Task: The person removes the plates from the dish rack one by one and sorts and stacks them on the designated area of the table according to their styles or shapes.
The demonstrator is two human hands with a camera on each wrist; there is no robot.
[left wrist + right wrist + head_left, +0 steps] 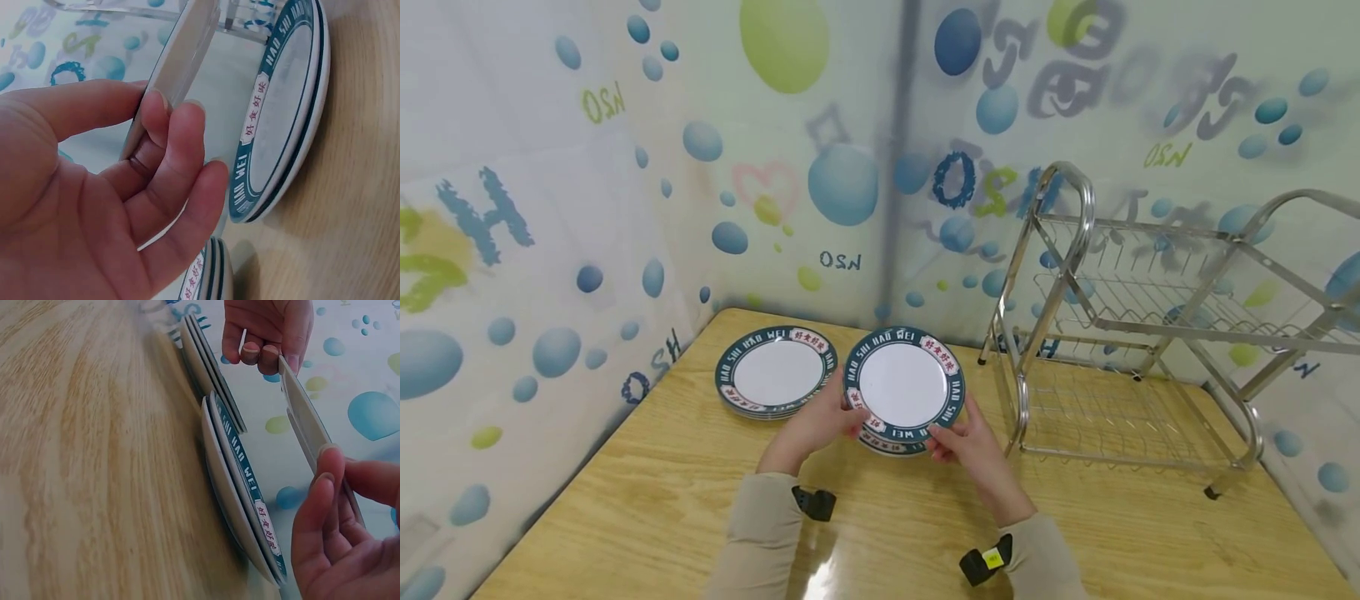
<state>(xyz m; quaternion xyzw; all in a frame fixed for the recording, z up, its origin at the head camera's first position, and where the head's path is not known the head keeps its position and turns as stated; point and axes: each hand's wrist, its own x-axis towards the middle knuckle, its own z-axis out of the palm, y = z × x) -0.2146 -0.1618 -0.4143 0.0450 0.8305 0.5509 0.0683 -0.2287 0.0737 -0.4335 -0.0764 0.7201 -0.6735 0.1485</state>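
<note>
A white plate (904, 385) with a dark green lettered rim is held up by both hands. My left hand (822, 414) pinches its lower left edge, thumb on top and fingers beneath. At the lower right edge, my right hand (973, 448) pinches the same plate. Below it, apart from it, lies a short stack of matching plates (240, 494) on the table, mostly covered in the head view. Another stack of the same plates (778, 372) sits to the left, close to my left hand.
A two-tier metal dish rack (1022, 392) stands at the right on the wooden table (647, 500). Behind and to the left hangs a patterned curtain-like wall (850, 283). The table's left edge runs along it.
</note>
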